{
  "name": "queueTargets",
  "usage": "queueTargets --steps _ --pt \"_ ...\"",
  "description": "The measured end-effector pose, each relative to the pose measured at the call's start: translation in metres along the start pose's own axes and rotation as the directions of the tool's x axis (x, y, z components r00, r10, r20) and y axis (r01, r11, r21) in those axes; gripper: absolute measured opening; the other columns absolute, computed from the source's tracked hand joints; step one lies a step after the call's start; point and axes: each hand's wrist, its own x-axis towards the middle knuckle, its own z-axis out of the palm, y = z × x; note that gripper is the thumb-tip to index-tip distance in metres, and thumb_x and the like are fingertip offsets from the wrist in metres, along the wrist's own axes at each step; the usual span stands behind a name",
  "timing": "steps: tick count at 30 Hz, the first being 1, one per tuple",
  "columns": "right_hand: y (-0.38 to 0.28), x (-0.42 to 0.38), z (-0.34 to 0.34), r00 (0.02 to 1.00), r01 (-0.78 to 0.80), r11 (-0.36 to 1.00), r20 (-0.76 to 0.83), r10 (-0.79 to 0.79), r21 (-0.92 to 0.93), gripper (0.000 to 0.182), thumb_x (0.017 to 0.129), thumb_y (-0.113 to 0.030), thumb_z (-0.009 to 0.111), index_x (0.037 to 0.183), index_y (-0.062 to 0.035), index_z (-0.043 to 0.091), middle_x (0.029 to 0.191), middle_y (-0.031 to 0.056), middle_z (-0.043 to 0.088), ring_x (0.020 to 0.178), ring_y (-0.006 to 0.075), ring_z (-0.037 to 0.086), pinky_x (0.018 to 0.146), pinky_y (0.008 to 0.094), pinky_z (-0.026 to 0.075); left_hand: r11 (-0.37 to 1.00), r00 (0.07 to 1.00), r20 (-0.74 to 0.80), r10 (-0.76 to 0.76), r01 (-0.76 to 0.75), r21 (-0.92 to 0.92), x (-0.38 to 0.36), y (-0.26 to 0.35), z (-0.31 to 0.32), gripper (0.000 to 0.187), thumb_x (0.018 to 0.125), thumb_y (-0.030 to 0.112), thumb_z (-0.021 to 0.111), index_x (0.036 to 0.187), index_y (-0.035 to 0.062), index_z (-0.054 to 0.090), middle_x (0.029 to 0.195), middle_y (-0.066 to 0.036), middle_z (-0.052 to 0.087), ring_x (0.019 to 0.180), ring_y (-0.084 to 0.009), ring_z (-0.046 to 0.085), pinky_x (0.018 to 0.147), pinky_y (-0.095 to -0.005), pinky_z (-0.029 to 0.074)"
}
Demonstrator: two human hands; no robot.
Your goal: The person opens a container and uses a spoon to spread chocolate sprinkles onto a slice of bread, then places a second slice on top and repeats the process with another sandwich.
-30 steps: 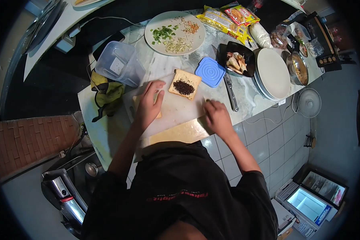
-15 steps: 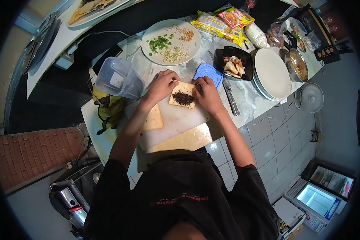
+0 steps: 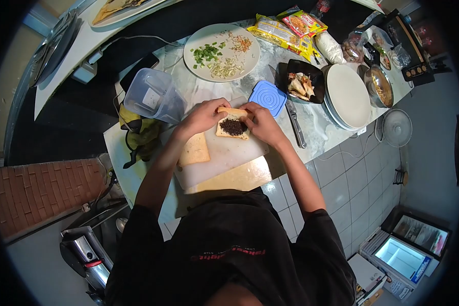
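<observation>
A slice of bread [image 3: 233, 133] lies on the white cutting board [image 3: 239, 150], with a patch of dark brown sprinkles [image 3: 233, 127] in its middle. Its far edge is bent up and over toward me. My left hand [image 3: 207, 116] pinches the far left corner of that slice, while my right hand [image 3: 262, 123] grips the far right corner, fingers behind and thumb in front. Beside my left wrist, a second slice of bread [image 3: 195, 150] rests flat on the board. Just beyond my right hand is a blue lid [image 3: 268, 98].
A plate of chopped greens [image 3: 222, 76] stands at the back. To the left are a clear plastic tub [image 3: 155, 97] and a green-and-black cloth [image 3: 143, 137]. On the right lie a knife [image 3: 296, 125], a black bowl [image 3: 319, 81], stacked plates [image 3: 348, 94] and a metal pan [image 3: 380, 86].
The far edge of the sprinkled slice has been lifted and folded toward me; before, the slice lay nearly flat. Both hands stay at its far corners, my right hand slightly nearer.
</observation>
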Motion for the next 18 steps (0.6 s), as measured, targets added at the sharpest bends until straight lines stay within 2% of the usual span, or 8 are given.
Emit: queueTargets --steps 4,6,7,9,10,12,17,18 --pt "-0.003 -0.011 0.005 0.994 0.101 0.995 -0.027 -0.102 -0.013 0.027 0.092 -0.005 0.063 0.118 0.0021 0.065 0.112 0.0203 0.066 0.100 0.0376 0.066 0.088 0.0420 0.052 0.999 1.000 0.010 0.004 -0.004 -0.047 -0.015 0.010 0.000 0.022 0.096 0.010 0.064 0.116 0.0019 0.064 0.107 -0.013 0.070 0.101 -0.0248 0.067 0.092 -0.0362 0.051" --pt "-0.005 -0.018 0.007 0.989 0.142 0.989 -0.037 -0.144 -0.039 0.028 0.094 -0.005 0.061 0.120 0.0015 0.064 0.114 0.0203 0.066 0.103 0.0384 0.065 0.091 0.0429 0.051 0.978 0.971 -0.116 0.207 -0.201 0.064 -0.023 0.010 0.004 0.023 0.096 0.016 0.065 0.116 0.0046 0.066 0.113 -0.014 0.069 0.102 -0.0325 0.067 0.089 -0.0411 0.052" --pt "-0.006 -0.023 0.009 0.979 0.193 0.978 -0.055 -0.198 -0.081 0.030 0.094 -0.005 0.061 0.124 0.0002 0.063 0.116 0.0196 0.066 0.106 0.0378 0.064 0.093 0.0426 0.051 0.978 0.972 -0.117 0.204 -0.198 0.063 -0.027 0.008 0.007 0.023 0.096 0.016 0.065 0.116 0.0046 0.066 0.113 -0.014 0.069 0.102 -0.0325 0.067 0.089 -0.0411 0.052" --pt "-0.006 -0.030 0.011 0.965 0.242 0.963 -0.071 -0.252 -0.121 0.032 0.095 -0.006 0.060 0.127 -0.0011 0.063 0.118 0.0188 0.065 0.108 0.0371 0.063 0.095 0.0423 0.051 0.938 0.911 -0.236 0.339 -0.309 0.157 -0.035 0.005 0.014 0.023 0.097 0.013 0.063 0.117 0.0043 0.069 0.118 -0.012 0.067 0.108 -0.0322 0.064 0.093 -0.0417 0.051" --pt "-0.005 -0.033 0.013 0.955 0.273 0.948 -0.071 -0.288 -0.163 0.036 0.094 -0.006 0.061 0.130 -0.0026 0.062 0.121 0.0179 0.065 0.111 0.0360 0.062 0.097 0.0421 0.050 0.939 0.911 -0.236 0.337 -0.307 0.156 -0.040 0.004 0.018 0.023 0.097 0.013 0.063 0.117 0.0043 0.069 0.118 -0.012 0.067 0.108 -0.0322 0.064 0.093 -0.0417 0.051" --pt "-0.001 -0.038 0.015 0.944 0.304 0.931 -0.070 -0.323 -0.202 0.040 0.093 -0.006 0.061 0.133 -0.0041 0.061 0.125 0.0169 0.064 0.114 0.0350 0.061 0.099 0.0418 0.050 0.943 0.885 -0.336 0.322 -0.269 0.196 -0.049 0.009 0.025 0.021 0.094 0.007 0.065 0.114 0.0022 0.071 0.117 -0.011 0.067 0.110 -0.0305 0.064 0.096 -0.0393 0.050" --pt "0.008 -0.045 0.019 0.912 0.370 0.828 -0.007 -0.411 -0.420 0.048 0.089 -0.007 0.064 0.136 -0.0068 0.060 0.136 0.0134 0.059 0.125 0.0327 0.057 0.105 0.0408 0.048 0.939 0.865 -0.384 0.322 -0.241 0.244 -0.059 0.011 0.038 0.020 0.088 0.003 0.069 0.108 0.0024 0.072 0.111 -0.010 0.067 0.107 -0.0295 0.064 0.093 -0.0387 0.050" --pt "0.009 -0.046 0.021 0.912 0.370 0.829 -0.007 -0.411 -0.419 0.048 0.089 -0.007 0.064 0.136 -0.0068 0.060 0.136 0.0134 0.059 0.125 0.0327 0.057 0.105 0.0408 0.048 0.934 0.858 -0.392 0.333 -0.242 0.264 -0.060 0.010 0.039 0.020 0.087 0.002 0.071 0.106 0.0025 0.073 0.110 -0.010 0.067 0.105 -0.0292 0.064 0.092 -0.0384 0.051"
